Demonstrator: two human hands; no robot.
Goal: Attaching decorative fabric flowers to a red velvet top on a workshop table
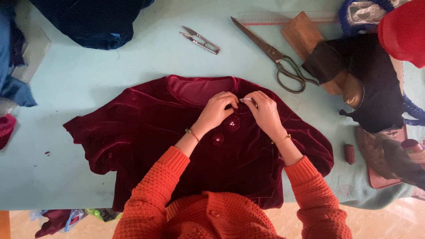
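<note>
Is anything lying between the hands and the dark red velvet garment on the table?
Nothing visible. Left hand and right hand rest directly on the dark red velvet garment, near its neckline; scissors lie apart.

Plush velvet garment (146,128) (sheeny); scissors (270,53) seemingly metal.

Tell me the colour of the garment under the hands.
Dark red velvet garment, seen in the head view.

Dark red velvet garment (146,128), pale blue table (88,75), orange knitted sleeves (152,186)
</note>
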